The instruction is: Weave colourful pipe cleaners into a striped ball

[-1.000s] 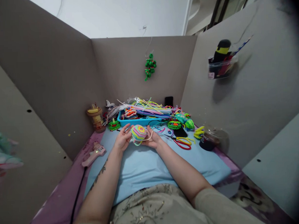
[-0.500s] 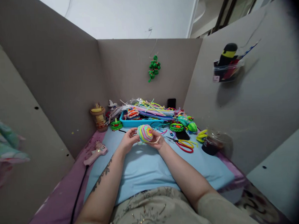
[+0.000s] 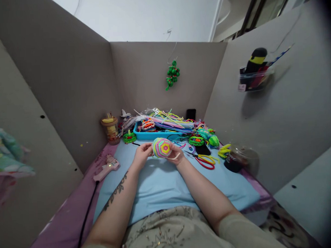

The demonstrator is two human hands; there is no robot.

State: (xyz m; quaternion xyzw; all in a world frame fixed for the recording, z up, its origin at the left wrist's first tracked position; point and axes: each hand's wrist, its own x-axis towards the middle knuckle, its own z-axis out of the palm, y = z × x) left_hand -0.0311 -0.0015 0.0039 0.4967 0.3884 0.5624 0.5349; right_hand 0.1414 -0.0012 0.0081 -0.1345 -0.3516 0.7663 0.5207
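Observation:
Between my two hands is a round ball of striped pipe cleaners in pink, yellow, mint and lilac, held above the blue cloth. Its yellow and pink spiral centre faces me. My left hand grips the ball's left side with thumb and fingers. On the right side, my right hand holds it, fingers partly hidden behind the ball. A loose pale pink strand sticks out by the right fingers. Red-handled scissors lie on the cloth to the right of my right hand.
A blue tray heaped with pipe cleaners stands at the back. To the left lie a pink glue gun with a black cord and a lidded cup. Several green pipe-cleaner pieces and a clear container are on the right.
The ball has turned slightly in my hands, so its yellow spiral centre shows more fully. Both hands stay on it. The whole view has shifted a little.

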